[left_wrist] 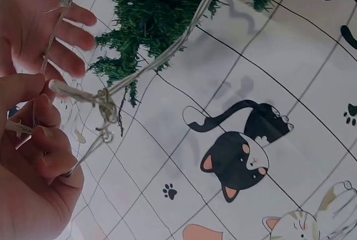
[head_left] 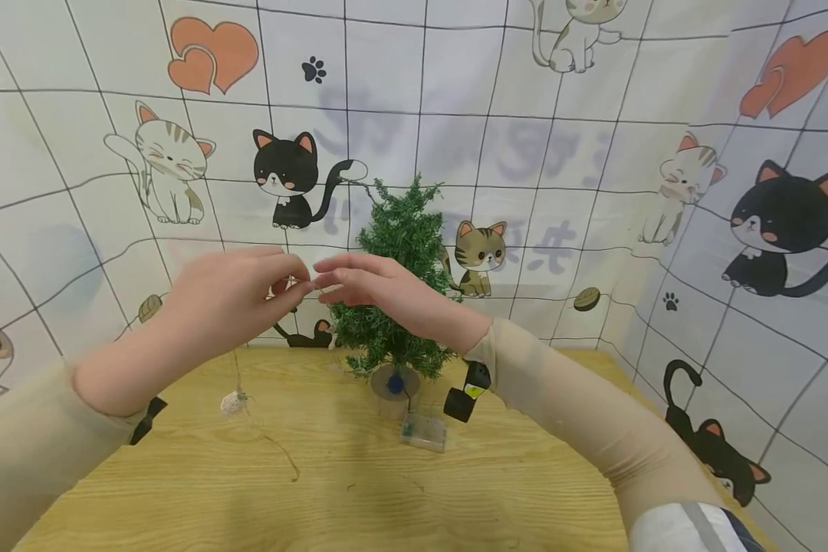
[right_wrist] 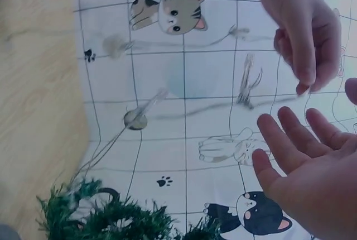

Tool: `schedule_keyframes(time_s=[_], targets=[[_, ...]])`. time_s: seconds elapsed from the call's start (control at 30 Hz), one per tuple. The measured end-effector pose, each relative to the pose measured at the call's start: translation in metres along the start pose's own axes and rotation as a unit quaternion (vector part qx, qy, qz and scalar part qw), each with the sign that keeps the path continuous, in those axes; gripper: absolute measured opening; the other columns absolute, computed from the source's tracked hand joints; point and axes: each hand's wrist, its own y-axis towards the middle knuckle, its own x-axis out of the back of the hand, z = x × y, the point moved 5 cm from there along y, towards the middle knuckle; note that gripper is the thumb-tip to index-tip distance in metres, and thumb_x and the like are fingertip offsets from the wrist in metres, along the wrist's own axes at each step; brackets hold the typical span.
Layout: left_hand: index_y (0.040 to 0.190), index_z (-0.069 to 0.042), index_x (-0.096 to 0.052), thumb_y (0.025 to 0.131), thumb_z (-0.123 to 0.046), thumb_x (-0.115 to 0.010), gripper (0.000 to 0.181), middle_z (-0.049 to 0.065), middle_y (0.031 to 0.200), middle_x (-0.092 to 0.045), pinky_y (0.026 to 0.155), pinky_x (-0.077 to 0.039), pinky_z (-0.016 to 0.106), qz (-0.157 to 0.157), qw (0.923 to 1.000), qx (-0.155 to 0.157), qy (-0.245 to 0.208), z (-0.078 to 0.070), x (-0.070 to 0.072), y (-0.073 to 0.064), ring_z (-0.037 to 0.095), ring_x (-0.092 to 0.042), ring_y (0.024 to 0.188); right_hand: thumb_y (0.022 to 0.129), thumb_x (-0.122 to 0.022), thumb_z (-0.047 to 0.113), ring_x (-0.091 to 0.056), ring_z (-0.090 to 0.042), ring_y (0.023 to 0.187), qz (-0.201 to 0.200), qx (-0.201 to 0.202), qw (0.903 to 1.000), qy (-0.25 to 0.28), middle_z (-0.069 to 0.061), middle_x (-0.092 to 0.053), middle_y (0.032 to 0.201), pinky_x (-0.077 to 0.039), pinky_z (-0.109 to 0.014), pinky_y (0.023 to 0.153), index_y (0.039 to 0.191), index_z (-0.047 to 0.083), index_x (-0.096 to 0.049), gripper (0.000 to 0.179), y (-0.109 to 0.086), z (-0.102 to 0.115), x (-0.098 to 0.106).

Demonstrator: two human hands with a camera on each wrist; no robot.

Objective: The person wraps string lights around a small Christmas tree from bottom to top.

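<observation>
A small green artificial Christmas tree (head_left: 407, 230) stands behind both hands, in a round base (head_left: 386, 406). My left hand (head_left: 238, 287) pinches the thin wire of a string of fairy lights between thumb and fingertips, left of the tree. In the left wrist view, a clear bulb (left_wrist: 72, 90) juts from a twisted knot of wire (left_wrist: 106, 106) beside that hand, and strands run up toward the tree. My right hand (head_left: 393, 295) is close by, fingers extended and spread, palm facing the left hand. Another bulb (right_wrist: 245, 81) hangs along the wire in the right wrist view.
A clear battery box (head_left: 424, 432) lies on the wooden table (head_left: 359, 498) in front of the tree base. To the left, a pale tangled clump (head_left: 233, 402) hangs on a thin strand. A cat-print cloth (head_left: 469, 77) covers the walls behind and at right.
</observation>
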Motion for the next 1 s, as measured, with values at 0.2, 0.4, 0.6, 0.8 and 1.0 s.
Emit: schedule_keyframes(time_s=[0.2, 0.4, 0.6, 0.8, 1.0], targets=[[0.087, -0.014, -0.069, 0.091, -0.017, -0.066, 0.005, -0.006, 0.066, -0.051, 0.050, -0.034, 0.030, 0.009, 0.9991, 0.016, -0.037, -0.001, -0.015, 0.009, 0.011, -0.041, 0.054, 0.106, -0.040, 0.025, -0.064, -0.023, 0.082, 0.008, -0.082, 0.9947, 0.062, -0.014, -0.063, 0.101, -0.051, -0.038, 0.087, 0.140, 0.006, -0.045, 0.040, 0.005, 0.002, 0.001], [0.094, -0.017, -0.071, 0.096, -0.025, -0.061, 0.013, -0.005, 0.069, -0.055, 0.052, -0.037, 0.032, 0.072, 0.9810, 0.103, -0.148, 0.015, -0.044, -0.001, 0.013, -0.042, 0.054, 0.101, -0.052, 0.025, -0.044, -0.017, 0.060, -0.034, -0.098, 0.9864, -0.127, -0.003, -0.057, 0.074, -0.040, -0.029, 0.061, 0.118, 0.010, -0.065, 0.026, 0.003, -0.002, 0.013], [0.095, -0.017, -0.071, 0.096, -0.030, -0.061, 0.016, 0.001, 0.065, -0.056, 0.055, -0.041, 0.031, 0.147, 0.9177, 0.173, -0.326, 0.033, -0.087, -0.022, 0.017, -0.051, 0.058, 0.093, -0.062, 0.015, -0.051, -0.010, 0.066, -0.030, 0.001, 0.9191, -0.393, 0.005, -0.061, 0.076, -0.044, -0.024, 0.070, 0.104, 0.013, -0.073, 0.016, 0.004, 0.010, 0.011], [0.091, -0.006, -0.066, 0.099, -0.025, -0.057, 0.023, 0.004, 0.083, -0.066, 0.081, -0.049, 0.039, 0.223, 0.8413, 0.167, -0.463, 0.040, -0.132, -0.048, 0.026, -0.063, 0.088, 0.093, -0.063, 0.010, -0.045, -0.010, 0.063, -0.038, 0.065, 0.8830, -0.463, 0.004, -0.058, 0.074, -0.042, -0.024, 0.068, 0.100, 0.012, -0.075, 0.013, 0.007, 0.026, 0.013], [0.101, -0.004, -0.066, 0.101, -0.026, -0.052, 0.026, 0.007, 0.106, -0.067, 0.095, -0.042, 0.046, 0.284, 0.7976, 0.152, -0.510, 0.046, -0.157, -0.074, 0.026, -0.060, 0.106, 0.094, -0.062, 0.011, -0.048, -0.009, 0.064, -0.050, 0.065, 0.8852, -0.458, 0.007, -0.061, 0.079, -0.043, -0.025, 0.068, 0.101, 0.014, -0.073, 0.014, 0.010, 0.034, 0.020]])
